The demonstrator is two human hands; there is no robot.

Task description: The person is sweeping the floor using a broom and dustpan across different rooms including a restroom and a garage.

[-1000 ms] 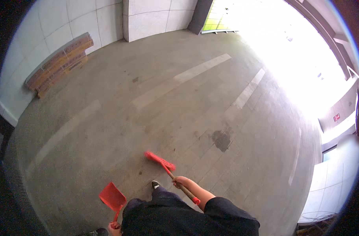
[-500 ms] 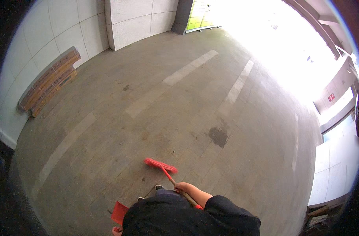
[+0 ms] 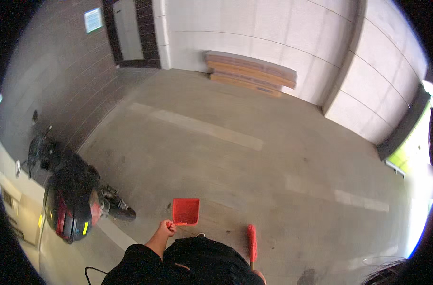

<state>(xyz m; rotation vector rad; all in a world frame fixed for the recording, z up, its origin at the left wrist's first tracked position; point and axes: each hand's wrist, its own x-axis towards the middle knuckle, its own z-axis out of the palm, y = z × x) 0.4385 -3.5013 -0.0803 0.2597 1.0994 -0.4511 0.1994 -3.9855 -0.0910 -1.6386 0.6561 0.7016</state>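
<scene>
A red dustpan [image 3: 186, 211] is out in front of me, its flat scoop facing up. My left hand [image 3: 167, 228] is closed around its handle end, beside the scoop's near left corner. At my right side is a broom [image 3: 252, 243] with a red head and a wooden handle. Only a sliver of my right hand [image 3: 259, 276] shows next to that handle, low in the view; its grip is mostly covered by my black top.
A parked motorcycle [image 3: 79, 194] stands close on my left. Long brown cartons [image 3: 249, 73] are stacked against the pale wall [image 3: 254, 28]. A dark door [image 3: 129, 31] is at the far left. Faded white stripes [image 3: 207, 128] cross the grey floor.
My view has turned left, bringing the motorcycle and door in. The dustpan has come forward from my left side. The broom has moved from in front of me to my right side.
</scene>
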